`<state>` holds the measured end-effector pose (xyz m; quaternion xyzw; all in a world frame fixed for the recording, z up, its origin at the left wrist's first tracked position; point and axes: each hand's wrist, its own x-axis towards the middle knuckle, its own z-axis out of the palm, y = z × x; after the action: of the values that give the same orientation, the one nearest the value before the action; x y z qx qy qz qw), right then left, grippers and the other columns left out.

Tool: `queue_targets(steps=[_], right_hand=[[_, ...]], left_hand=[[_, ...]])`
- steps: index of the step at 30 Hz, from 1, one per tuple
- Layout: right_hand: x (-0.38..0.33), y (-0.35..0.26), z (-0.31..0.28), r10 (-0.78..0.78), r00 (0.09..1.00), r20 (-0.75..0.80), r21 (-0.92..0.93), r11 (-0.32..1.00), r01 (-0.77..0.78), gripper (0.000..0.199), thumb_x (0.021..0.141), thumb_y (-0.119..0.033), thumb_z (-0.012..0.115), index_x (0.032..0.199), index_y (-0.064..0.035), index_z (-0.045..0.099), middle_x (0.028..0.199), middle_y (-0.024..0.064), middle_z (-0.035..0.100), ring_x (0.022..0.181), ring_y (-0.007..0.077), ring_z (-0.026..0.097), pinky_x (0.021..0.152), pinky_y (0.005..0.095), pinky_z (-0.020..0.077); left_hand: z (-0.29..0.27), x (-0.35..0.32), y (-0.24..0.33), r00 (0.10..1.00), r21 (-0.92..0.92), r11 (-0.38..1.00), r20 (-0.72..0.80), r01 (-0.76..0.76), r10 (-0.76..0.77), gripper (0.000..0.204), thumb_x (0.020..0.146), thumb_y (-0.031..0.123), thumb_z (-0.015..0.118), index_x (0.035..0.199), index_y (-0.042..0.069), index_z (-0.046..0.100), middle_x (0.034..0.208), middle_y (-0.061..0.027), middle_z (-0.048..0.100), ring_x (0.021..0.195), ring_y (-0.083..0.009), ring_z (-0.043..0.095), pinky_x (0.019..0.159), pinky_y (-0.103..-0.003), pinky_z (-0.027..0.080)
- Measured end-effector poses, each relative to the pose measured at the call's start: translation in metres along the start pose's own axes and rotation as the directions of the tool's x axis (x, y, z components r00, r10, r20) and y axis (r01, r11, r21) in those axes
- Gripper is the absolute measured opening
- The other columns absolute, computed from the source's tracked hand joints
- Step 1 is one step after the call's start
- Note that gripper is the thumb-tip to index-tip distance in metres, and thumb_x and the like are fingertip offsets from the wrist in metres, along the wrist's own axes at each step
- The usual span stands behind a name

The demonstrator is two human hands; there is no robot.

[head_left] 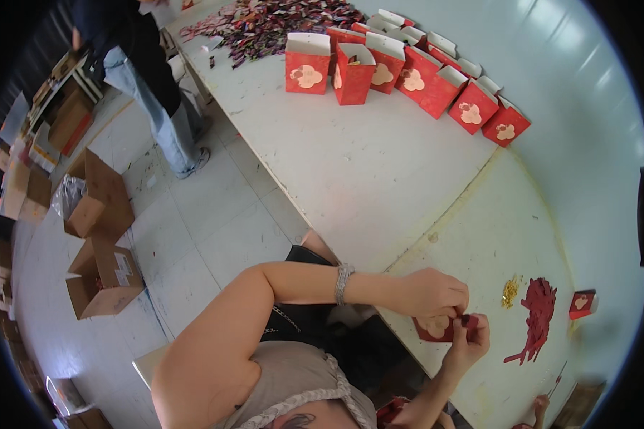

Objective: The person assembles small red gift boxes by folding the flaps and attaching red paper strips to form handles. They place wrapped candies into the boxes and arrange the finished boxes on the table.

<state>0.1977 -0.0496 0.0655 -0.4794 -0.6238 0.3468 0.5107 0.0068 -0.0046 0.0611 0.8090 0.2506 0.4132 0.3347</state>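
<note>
A small red box [429,330] with a pale flower-shaped patch lies at the table edge close in front of me, partly covered by my hands. My left hand [436,292], with a silver bracelet at its wrist, reaches over the box. Its fingers are closed near the box's upper side; what they grip is hidden. Just to the right, my right hand [472,343] pinches a dark red strip [469,321] beside the left fingertips. Further right on the table lie a heap of dark red strips [540,314] and a little pile of small gold pieces [509,292].
Several open red boxes [386,64] stand along the far wall side, near a heap of small wrapped pieces [286,25]. Another red box [583,304] sits at the right. Cardboard cartons [104,279] and a standing person [150,93] are on the left; another person's hand [541,406] shows lower right.
</note>
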Motion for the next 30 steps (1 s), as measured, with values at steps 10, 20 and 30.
queue_targets(steps=[10,20,30], right_hand=[[-0.089,-0.109,-0.144,0.741,0.637,0.215,-0.901,0.401,-0.163,0.036,0.086,-0.012,0.063,0.116,0.0066,0.057,0.096,0.0125,0.065,0.084,0.0173,0.058,0.074,0.0267,0.0474],[0.057,0.019,0.004,-0.088,0.958,0.274,-0.086,0.990,0.116,0.055,0.063,-0.010,0.084,0.099,-0.0085,0.043,0.146,0.0205,0.031,0.130,0.0347,0.039,0.101,0.0422,0.0371],[0.053,0.054,0.033,-0.106,0.992,0.061,0.437,0.897,0.069,0.049,0.071,-0.021,0.081,0.101,-0.0119,0.043,0.142,0.0117,0.027,0.129,0.0276,0.034,0.104,0.0416,0.0297]], left_hand=[[-0.313,0.006,-0.142,0.705,0.731,-0.186,-0.682,0.656,-0.194,0.024,0.078,0.012,0.060,0.101,0.007,0.063,0.110,-0.0059,0.062,0.105,-0.0232,0.051,0.093,-0.048,0.034],[-0.134,-0.021,-0.055,0.963,0.728,0.675,-0.079,-0.121,0.258,0.023,0.057,-0.007,0.062,0.074,0.007,0.056,0.112,-0.0078,0.055,0.121,-0.0346,0.042,0.097,-0.045,0.040],[-0.027,-0.025,-0.051,0.945,-0.563,0.824,-0.231,0.064,-0.231,0.062,0.092,0.043,0.052,0.132,0.011,0.018,0.148,-0.0177,0.017,0.132,-0.0270,0.030,0.106,-0.041,0.028]])
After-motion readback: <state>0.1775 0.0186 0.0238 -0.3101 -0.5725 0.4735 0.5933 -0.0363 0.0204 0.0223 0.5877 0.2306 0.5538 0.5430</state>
